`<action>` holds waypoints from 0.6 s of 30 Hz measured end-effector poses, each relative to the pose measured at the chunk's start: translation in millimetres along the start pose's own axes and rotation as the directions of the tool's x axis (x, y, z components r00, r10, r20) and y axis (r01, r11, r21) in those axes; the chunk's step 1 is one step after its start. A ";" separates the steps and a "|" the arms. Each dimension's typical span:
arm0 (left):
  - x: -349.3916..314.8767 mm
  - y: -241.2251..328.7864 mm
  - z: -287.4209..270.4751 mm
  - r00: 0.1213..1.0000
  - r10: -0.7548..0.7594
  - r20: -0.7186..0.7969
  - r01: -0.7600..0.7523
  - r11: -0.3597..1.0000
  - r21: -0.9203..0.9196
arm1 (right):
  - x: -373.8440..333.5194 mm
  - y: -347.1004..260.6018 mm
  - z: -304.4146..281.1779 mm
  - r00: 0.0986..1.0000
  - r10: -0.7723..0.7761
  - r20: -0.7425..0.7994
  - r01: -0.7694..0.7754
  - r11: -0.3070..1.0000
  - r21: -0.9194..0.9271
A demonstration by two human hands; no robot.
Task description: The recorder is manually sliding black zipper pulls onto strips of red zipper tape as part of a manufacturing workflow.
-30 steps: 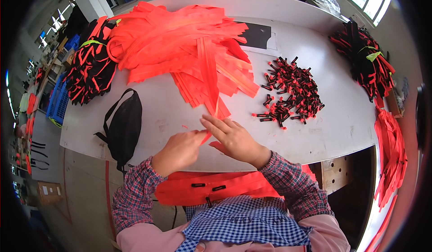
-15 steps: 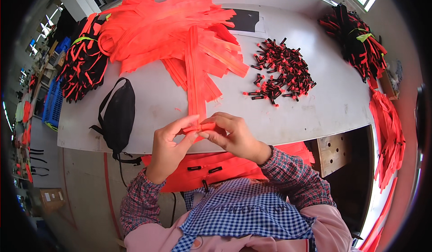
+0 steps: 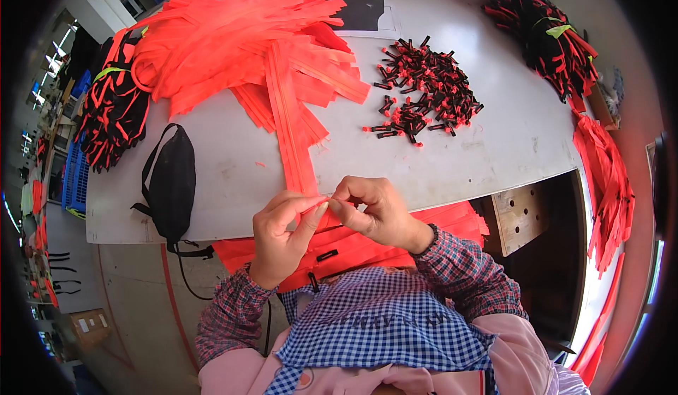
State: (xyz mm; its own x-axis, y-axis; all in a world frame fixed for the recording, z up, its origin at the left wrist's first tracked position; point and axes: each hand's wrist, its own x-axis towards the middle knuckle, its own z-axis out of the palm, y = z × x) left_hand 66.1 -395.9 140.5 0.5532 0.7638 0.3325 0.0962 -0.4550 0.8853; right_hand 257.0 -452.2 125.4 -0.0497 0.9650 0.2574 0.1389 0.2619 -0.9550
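Note:
A long neon red-orange zipper tape (image 3: 291, 123) runs from the pile toward me, its near end at the table's front edge. My left hand (image 3: 286, 232) pinches that end between thumb and fingers. Close against it, my right hand (image 3: 378, 215) is closed in a pinch, fingertips meeting the left ones. A dark bit shows between the right fingers, too small to name. On the red-orange strips (image 3: 445, 218) across my lap lie a black zipper pull (image 3: 327, 255) and a second black pull (image 3: 313, 280).
A heap of red-orange zipper tapes (image 3: 212, 49) covers the back left. Many black pulls with red tips (image 3: 431, 91) lie right of centre. A black pouch (image 3: 173, 180) rests at left. Black-and-red bundles (image 3: 116, 105) flank the table, another bundle (image 3: 547, 38) at far right.
The view has shifted, so the table things sit further left and up. My hands have drawn together at the tape's end. One of three pulls on my lap no longer shows.

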 end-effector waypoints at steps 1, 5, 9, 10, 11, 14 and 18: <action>-0.7 -1.4 1.9 0.989 0.147 -0.025 -0.140 0.973 0.185 | -2.6 3.2 5.7 1.000 0.009 0.003 -0.009 1.000 0.005; -0.2 -8.0 9.0 0.916 0.400 0.035 -0.367 0.800 0.475 | -13.4 10.6 28.6 0.968 0.222 -0.113 -0.142 0.865 0.482; 1.2 -11.8 21.4 0.858 0.510 0.058 -0.470 0.736 0.488 | -13.8 16.9 29.7 0.857 0.511 -0.059 -0.329 0.632 0.702; 2.3 -12.9 23.2 0.876 0.479 0.050 -0.446 0.767 0.461 | -13.4 19.7 25.4 0.874 0.484 -0.042 -0.331 0.657 0.677; 2.6 -13.3 23.7 0.879 0.476 0.040 -0.439 0.772 0.460 | -12.7 23.5 19.6 0.876 0.481 -0.048 -0.327 0.663 0.673; 3.1 -14.1 21.9 0.997 0.077 -0.022 -0.071 0.976 0.206 | -4.2 46.9 -8.8 0.924 0.371 0.088 -0.363 0.787 0.499; 2.0 -15.0 20.2 1.000 0.020 -0.013 -0.018 0.988 0.152 | 35.0 108.4 -67.6 0.960 -0.015 -0.278 -0.155 0.801 -0.579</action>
State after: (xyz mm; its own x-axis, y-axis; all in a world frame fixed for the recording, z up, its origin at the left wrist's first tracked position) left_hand 82.4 -396.7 121.3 0.5446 0.7602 0.3544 0.2106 -0.5329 0.8196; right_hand 337.1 -389.2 40.8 0.2252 0.9263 0.3021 0.6912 0.0666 -0.7196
